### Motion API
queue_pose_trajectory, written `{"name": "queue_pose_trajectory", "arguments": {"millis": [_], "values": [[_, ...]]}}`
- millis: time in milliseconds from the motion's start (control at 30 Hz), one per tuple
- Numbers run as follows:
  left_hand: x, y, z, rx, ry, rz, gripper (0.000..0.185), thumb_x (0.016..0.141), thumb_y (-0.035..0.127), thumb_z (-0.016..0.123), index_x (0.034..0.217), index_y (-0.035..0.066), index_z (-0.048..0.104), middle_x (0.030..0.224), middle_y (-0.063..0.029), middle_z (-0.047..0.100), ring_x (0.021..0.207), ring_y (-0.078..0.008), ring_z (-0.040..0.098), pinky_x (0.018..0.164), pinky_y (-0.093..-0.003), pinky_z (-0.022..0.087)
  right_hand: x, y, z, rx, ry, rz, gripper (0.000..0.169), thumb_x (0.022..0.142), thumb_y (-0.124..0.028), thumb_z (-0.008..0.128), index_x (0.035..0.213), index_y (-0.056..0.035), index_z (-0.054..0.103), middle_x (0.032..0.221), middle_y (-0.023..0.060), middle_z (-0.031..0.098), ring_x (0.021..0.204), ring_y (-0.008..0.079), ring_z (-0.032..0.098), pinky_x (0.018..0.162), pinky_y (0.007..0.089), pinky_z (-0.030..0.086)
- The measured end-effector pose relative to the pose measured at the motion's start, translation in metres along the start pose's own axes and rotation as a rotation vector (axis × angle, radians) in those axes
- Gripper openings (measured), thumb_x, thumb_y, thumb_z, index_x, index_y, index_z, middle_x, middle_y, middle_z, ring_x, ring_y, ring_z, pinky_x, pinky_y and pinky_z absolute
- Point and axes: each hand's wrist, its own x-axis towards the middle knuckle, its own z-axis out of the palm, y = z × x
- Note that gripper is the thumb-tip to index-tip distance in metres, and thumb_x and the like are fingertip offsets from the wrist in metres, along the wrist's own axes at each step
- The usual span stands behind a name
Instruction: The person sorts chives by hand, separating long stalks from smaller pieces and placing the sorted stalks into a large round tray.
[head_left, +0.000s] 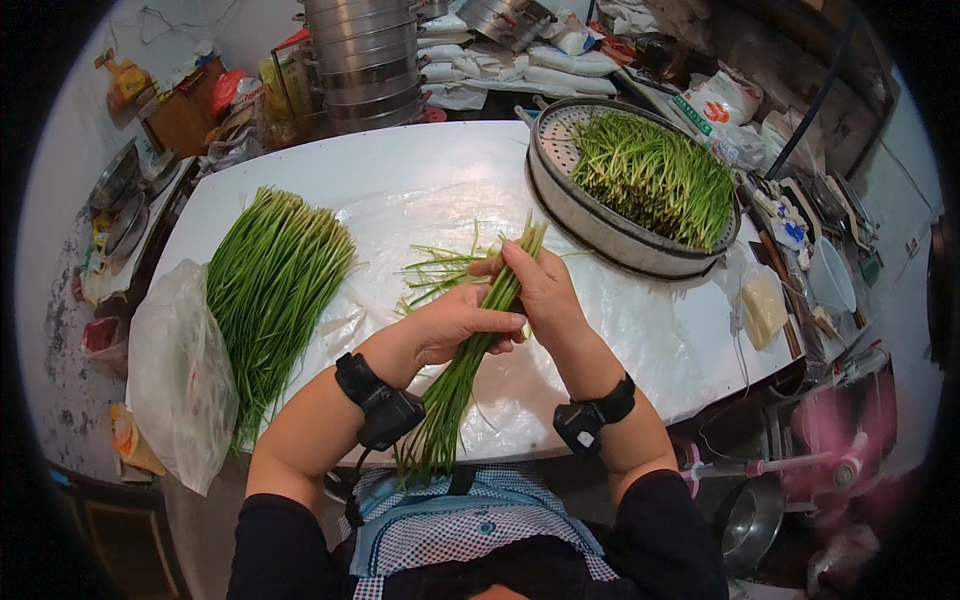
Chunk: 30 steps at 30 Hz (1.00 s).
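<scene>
Between my hands is a bunch of garlic chives (469, 375), its pale stem ends up and its green leaves trailing over the table's near edge. My left hand (457, 319) wraps the middle of the bunch, thumb across the front. Higher up, my right hand (536, 281) grips the stems near their pale ends. Loose stems and trimmings (435, 266) lie on clear plastic sheeting (615, 360) just beyond my left hand. A large pile of chives (281, 292) rests to the left. More chives (652, 180) fill a round perforated metal steamer tray (555, 135) at the back right.
A crumpled plastic bag (180, 375) hangs over the white table's (247, 172) left edge. Stacked metal steamers (364, 60) and white sacks (517, 64) stand behind. A bagged pale block (763, 307) lies at the right edge, with a pink fan (832, 450), blurred, below.
</scene>
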Motion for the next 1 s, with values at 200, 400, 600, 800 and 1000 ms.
{"name": "queue_pose_trajectory", "arguments": {"millis": [200, 400, 600, 800, 1000], "values": [[-0.013, 0.01, -0.029, -0.074, 0.086, 0.083, 0.013, 0.087, 0.015, 0.054, 0.092, 0.004, 0.054, 0.067, -0.0031, 0.053, 0.042, -0.0063, 0.037, 0.041, -0.0209, 0.03, 0.018, 0.026, -0.005, 0.154, -0.074, 0.142, 0.046, 0.093, -0.043, 0.039, 0.096, -0.0012, 0.057, 0.081, 0.007, 0.062, 0.072, 0.0118, 0.06, 0.064, 0.0205, 0.044], [-0.014, 0.053, -0.064, -0.078, 0.25, 0.283, 0.017, 0.089, 0.019, 0.053, 0.093, 0.003, 0.053, 0.065, 0.0014, 0.051, 0.041, -0.0019, 0.033, 0.039, -0.0167, 0.029, 0.015, 0.06, -0.014, 0.217, -0.027, 0.109, 0.031, 0.092, -0.031, 0.046, 0.099, -0.002, 0.054, 0.092, 0.0122, 0.063, 0.075, 0.0143, 0.062, 0.072, 0.0272, 0.049], [-0.054, 0.122, -0.06, 0.176, 0.338, 0.425, 0.019, 0.089, 0.021, 0.053, 0.094, 0.003, 0.052, 0.066, 0.0008, 0.051, 0.041, -0.0001, 0.034, 0.038, -0.0143, 0.029, 0.007, 0.082, -0.02, 0.249, -0.061, 0.168, 0.025, 0.093, -0.025, 0.045, 0.097, -0.0029, 0.054, 0.09, 0.0124, 0.063, 0.071, 0.0133, 0.063, 0.069, 0.0267, 0.051], [-0.081, 0.143, -0.041, 0.482, 0.46, 0.302, 0.018, 0.085, 0.017, 0.056, 0.091, 0.001, 0.053, 0.063, -0.0027, 0.052, 0.038, -0.0027, 0.04, 0.035, -0.0166, 0.031, 0.01, 0.084, -0.025, 0.268, -0.041, 0.177, 0.023, 0.092, -0.024, 0.046, 0.096, -0.0035, 0.055, 0.088, 0.0115, 0.063, 0.065, 0.0125, 0.062, 0.063, 0.0245, 0.051], [-0.042, 0.046, -0.044, 0.054, 0.292, 0.04, 0.022, 0.086, 0.021, 0.055, 0.09, -0.001, 0.056, 0.062, -0.0047, 0.055, 0.038, -0.0056, 0.042, 0.036, -0.017, 0.034, 0.01, 0.086, -0.029, 0.27, -0.032, 0.22, 0.029, 0.091, -0.031, 0.049, 0.094, -0.0034, 0.056, 0.084, 0.0094, 0.063, 0.061, 0.0092, 0.057, 0.058, 0.0223, 0.048]]}}
